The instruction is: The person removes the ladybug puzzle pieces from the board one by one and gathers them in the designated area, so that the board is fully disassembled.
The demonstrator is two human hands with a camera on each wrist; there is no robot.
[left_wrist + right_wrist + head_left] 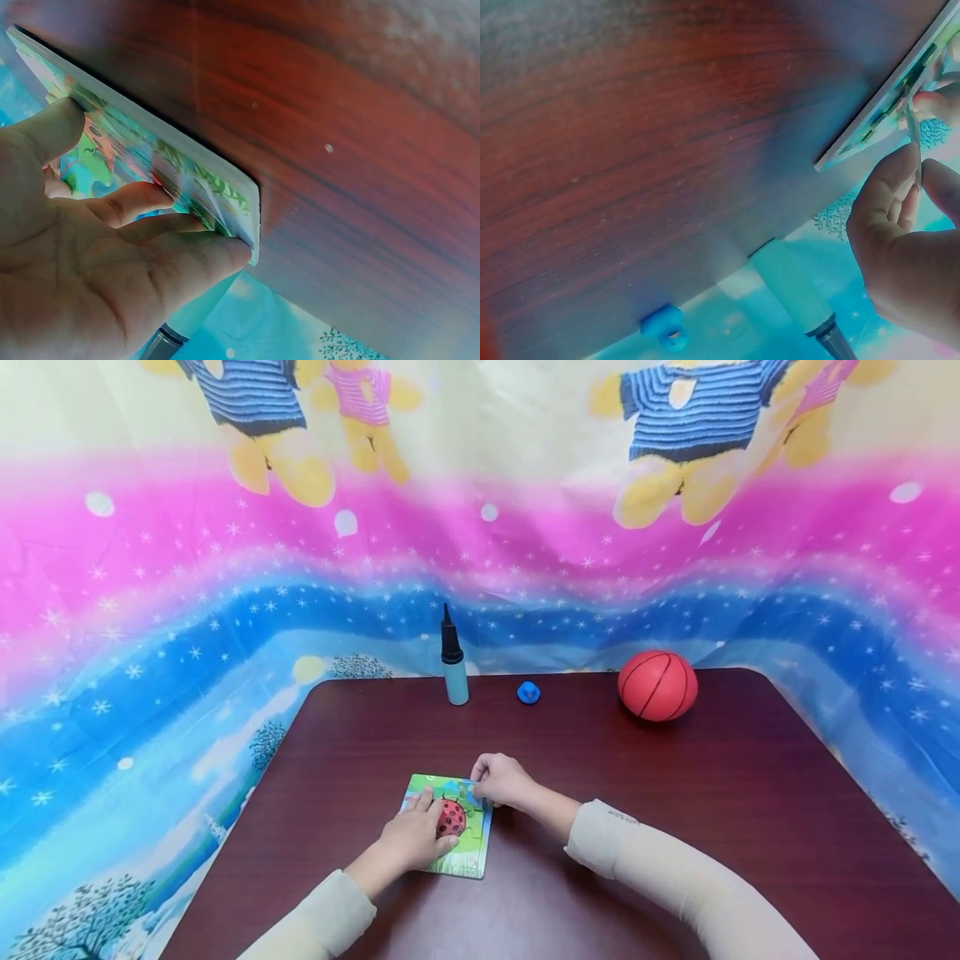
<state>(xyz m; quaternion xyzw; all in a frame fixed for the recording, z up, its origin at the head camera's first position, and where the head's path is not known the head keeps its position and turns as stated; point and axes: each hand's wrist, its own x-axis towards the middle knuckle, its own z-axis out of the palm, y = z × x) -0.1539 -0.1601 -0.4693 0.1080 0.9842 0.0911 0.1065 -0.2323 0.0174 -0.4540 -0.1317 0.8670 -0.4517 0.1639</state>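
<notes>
A jigsaw puzzle board [467,863] with a red spotted ladybug [452,818] on a green background lies on the table. My left hand [412,837] rests across its left side, fingers extended, covering part of the picture. In the left wrist view, the fingertips [229,253] touch the board's face near its edge. At the board's upper right corner, my right hand [504,781] pinches a thin puzzle piece [915,139] between thumb and index finger. The right wrist view has that piece tilted edge-on above the board; its printed face is hard to make out there.
On the dark wooden table [360,735], a teal hand pump [456,681] with a black nozzle stands at the back. A small blue toy duck [528,693] sits right of it, and a red ball [657,686] lies farther right. A printed curtain [525,543] hangs behind.
</notes>
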